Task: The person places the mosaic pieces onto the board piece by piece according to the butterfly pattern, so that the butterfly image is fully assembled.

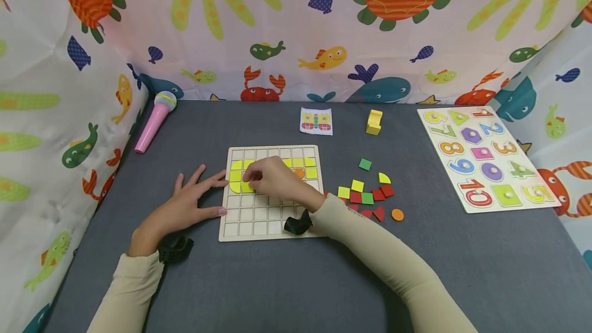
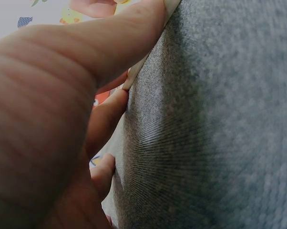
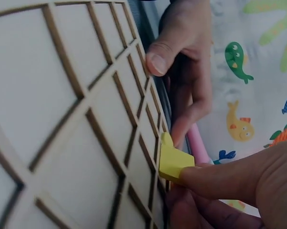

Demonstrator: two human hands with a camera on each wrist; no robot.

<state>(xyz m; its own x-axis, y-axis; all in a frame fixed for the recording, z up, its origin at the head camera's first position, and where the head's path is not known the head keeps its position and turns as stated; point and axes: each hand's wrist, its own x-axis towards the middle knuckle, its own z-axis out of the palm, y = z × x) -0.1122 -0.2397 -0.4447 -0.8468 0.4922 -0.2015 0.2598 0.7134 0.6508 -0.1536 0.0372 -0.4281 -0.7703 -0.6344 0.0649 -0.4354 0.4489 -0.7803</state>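
Note:
A wooden grid board (image 1: 238, 231) lies on the table, with yellow tiles (image 1: 236, 165) in its upper rows and an orange round tile (image 1: 299, 173) among them. My right hand (image 1: 279, 181) reaches over the board, hiding the middle cells. Its thumb and fingers pinch a yellow tile (image 3: 174, 162) at the board's surface, low in the yellow group. My left hand (image 1: 182, 209) lies at the board's left side, fingers spread, with fingertips and thumb touching the edge. In the left wrist view, the left thumb (image 2: 119, 40) presses along that edge.
Loose red, green, yellow and orange tiles (image 1: 355, 197) lie right of the board. Behind it are a butterfly pattern card (image 1: 316, 121) and a yellow block (image 1: 374, 122). A pink toy microphone (image 1: 154, 123) lies far left; a number puzzle board (image 1: 490, 161) lies right.

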